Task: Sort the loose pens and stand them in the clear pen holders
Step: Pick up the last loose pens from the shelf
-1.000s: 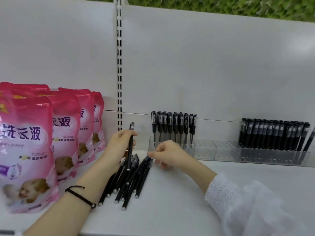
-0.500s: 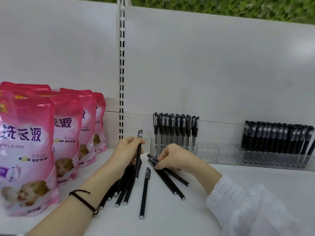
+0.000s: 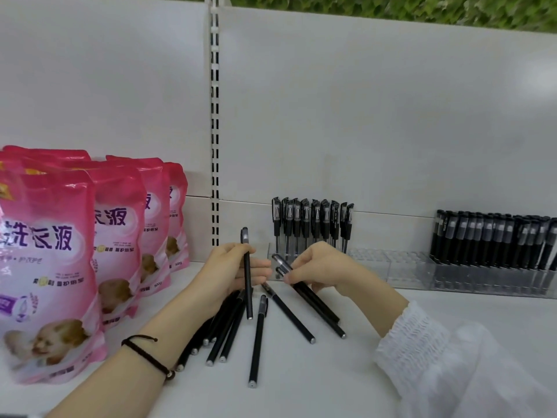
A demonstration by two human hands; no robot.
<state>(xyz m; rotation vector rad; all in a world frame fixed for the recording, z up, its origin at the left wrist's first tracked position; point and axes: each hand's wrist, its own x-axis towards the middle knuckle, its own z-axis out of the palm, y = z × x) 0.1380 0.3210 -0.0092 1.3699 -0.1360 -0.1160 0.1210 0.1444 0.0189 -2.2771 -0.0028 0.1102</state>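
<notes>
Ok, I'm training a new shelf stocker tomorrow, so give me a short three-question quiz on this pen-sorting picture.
1. True or false: the left hand holds one pen upright.
2. What does the right hand grip? A) two pens B) scissors C) nothing
3. Fill in: the pink pouches stand to the ____ of the loose pens.
Key: 1 true; 2 A; 3 left.
</notes>
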